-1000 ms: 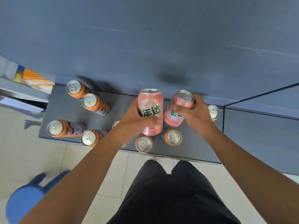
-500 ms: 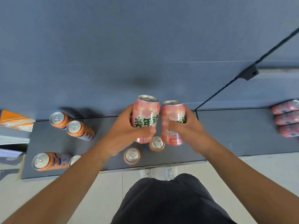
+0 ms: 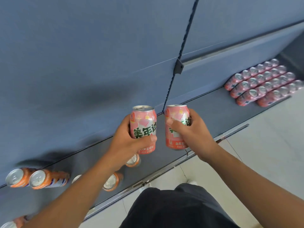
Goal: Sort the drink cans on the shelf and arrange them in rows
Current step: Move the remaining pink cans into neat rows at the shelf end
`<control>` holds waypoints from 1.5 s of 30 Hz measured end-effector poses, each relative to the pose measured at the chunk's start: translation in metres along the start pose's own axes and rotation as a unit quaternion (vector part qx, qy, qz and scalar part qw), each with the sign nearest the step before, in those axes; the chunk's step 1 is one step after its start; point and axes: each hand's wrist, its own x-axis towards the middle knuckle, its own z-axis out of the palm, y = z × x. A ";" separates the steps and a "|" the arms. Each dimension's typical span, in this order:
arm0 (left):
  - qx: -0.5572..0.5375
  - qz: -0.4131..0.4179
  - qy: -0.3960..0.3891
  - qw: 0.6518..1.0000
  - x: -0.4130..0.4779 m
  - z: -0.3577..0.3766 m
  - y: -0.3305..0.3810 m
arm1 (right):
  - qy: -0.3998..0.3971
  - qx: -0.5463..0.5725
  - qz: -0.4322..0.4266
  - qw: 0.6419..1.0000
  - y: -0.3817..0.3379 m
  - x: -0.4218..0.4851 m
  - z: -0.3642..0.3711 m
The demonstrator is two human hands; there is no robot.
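Since a second ago I've swung right. My left hand [image 3: 130, 142] is wrapped around the left pink can [image 3: 143, 122] and my right hand [image 3: 192, 134] around the right pink can [image 3: 177, 114]. Both cans are upright, side by side above the shelf [image 3: 213, 116], and clear of the orange cans [image 3: 47, 179]. The pink rows [image 3: 263, 83] now show, well apart. I judge the carry there comes next.

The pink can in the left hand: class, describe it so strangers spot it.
Start at the dark shelf below the blue wall. Above it, the left hand holds the left pink can, green lettering uncovered; the right pink can's is partly hidden.
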 end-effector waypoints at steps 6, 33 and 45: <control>0.015 0.012 -0.057 0.998 0.018 0.078 0.017 | 0.079 0.074 0.027 0.994 0.009 -0.017 -0.067; 0.068 0.004 -0.216 0.974 0.084 0.483 0.036 | 0.188 0.168 0.006 0.968 0.072 -0.051 -0.451; 0.051 -0.054 -0.227 0.971 0.204 0.549 0.034 | 0.184 0.156 0.016 0.970 0.058 0.053 -0.525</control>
